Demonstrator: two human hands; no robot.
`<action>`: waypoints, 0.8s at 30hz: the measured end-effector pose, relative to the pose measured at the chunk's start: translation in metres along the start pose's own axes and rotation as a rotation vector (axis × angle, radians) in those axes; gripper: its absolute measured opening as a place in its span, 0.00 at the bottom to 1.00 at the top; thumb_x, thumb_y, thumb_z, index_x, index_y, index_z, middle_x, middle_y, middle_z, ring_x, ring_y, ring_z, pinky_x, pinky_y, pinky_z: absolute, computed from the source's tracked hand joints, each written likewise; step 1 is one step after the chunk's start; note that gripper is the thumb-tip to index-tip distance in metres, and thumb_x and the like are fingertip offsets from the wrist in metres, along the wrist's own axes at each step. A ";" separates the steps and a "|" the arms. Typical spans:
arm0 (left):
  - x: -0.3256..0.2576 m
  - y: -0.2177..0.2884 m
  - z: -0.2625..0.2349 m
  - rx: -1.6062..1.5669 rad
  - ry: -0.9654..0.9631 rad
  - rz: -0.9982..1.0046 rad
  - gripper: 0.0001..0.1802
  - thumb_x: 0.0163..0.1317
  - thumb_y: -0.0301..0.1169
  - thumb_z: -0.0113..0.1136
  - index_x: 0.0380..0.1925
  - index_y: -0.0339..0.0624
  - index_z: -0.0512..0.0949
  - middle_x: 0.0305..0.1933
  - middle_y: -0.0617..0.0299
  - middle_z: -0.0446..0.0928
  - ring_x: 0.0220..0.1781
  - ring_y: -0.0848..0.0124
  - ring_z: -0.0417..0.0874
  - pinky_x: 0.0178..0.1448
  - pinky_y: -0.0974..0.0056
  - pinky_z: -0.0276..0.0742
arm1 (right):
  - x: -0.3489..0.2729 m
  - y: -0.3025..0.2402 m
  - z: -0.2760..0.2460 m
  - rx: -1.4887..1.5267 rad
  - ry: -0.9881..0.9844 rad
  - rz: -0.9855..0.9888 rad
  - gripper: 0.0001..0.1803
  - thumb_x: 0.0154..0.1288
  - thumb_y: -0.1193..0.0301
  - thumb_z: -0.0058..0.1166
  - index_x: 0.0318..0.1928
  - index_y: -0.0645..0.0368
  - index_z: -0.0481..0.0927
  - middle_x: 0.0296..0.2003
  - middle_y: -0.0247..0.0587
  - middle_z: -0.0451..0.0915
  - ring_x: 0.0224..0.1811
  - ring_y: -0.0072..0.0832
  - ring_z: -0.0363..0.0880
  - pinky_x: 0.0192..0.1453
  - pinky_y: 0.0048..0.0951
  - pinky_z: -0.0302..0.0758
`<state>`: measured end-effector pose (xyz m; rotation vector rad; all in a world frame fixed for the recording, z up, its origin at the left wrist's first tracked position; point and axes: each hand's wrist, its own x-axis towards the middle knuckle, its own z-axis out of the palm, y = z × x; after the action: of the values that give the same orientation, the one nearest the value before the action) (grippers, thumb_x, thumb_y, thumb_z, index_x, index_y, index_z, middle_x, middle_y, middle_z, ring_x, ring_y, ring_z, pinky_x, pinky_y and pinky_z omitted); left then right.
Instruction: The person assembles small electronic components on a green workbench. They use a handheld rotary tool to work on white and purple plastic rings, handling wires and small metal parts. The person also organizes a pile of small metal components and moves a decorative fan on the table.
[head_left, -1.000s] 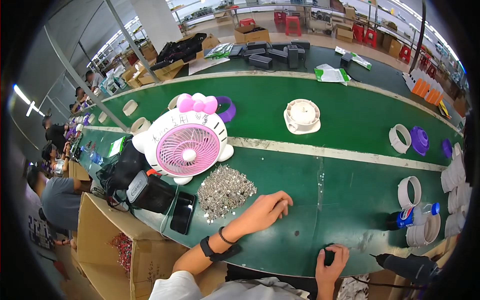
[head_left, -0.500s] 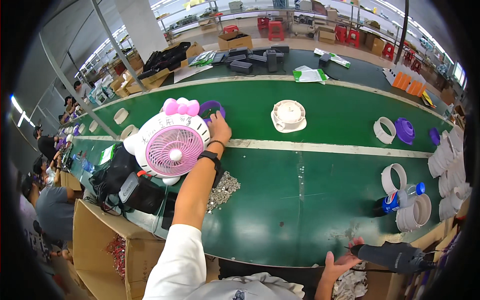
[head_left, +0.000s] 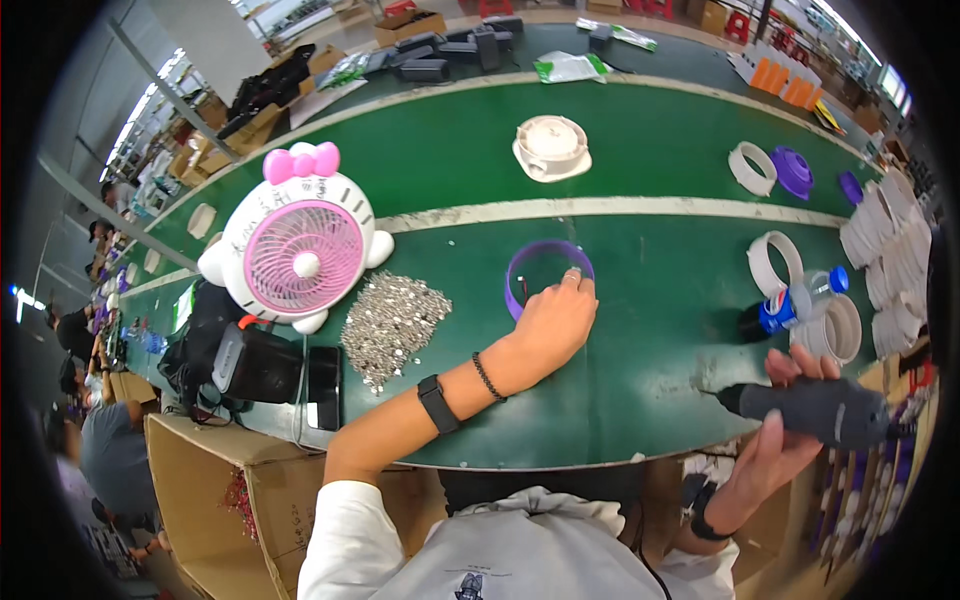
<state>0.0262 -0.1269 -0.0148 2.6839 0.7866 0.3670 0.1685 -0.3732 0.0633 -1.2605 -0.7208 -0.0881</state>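
My left hand (head_left: 552, 325) has its fingers closed on the right rim of a purple plastic ring (head_left: 512, 283) over the green tabletop. A small dark piece shows inside the ring. At the right, my right hand (head_left: 778, 445) is wrapped round a dark grey electric screwdriver (head_left: 830, 412), whose bit points left. A heap of small silvery screws (head_left: 393, 325) lies to the left of the ring. Beyond it stands a white cat-shaped fan (head_left: 303, 255) with a pink grille and a pink bow.
A cream round housing (head_left: 552, 150) sits on the green belt. White rings (head_left: 775, 262), a bottle (head_left: 778, 312) of dark drink and stacked white parts (head_left: 885, 250) occupy the right side. A black speaker (head_left: 262, 365) and a phone (head_left: 324, 385) lie left, above a cardboard box (head_left: 210, 490).
My left hand has brought the purple ring from behind the fan to the middle of the near table. My right hand has raised the screwdriver and closed round it. The view has tilted down.
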 end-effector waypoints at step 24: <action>-0.068 -0.024 -0.019 -0.222 0.087 0.261 0.17 0.60 0.29 0.73 0.50 0.43 0.85 0.42 0.60 0.84 0.52 0.57 0.83 0.69 0.50 0.72 | -0.016 0.044 0.122 0.461 -0.351 0.141 0.13 0.68 0.82 0.66 0.46 0.64 0.73 0.31 0.41 0.80 0.21 0.19 0.76 0.22 0.21 0.72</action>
<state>-0.0468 -0.1417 -0.0166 2.5749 0.3903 0.5997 0.1205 -0.2552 0.0323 -0.8842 -0.8896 0.4045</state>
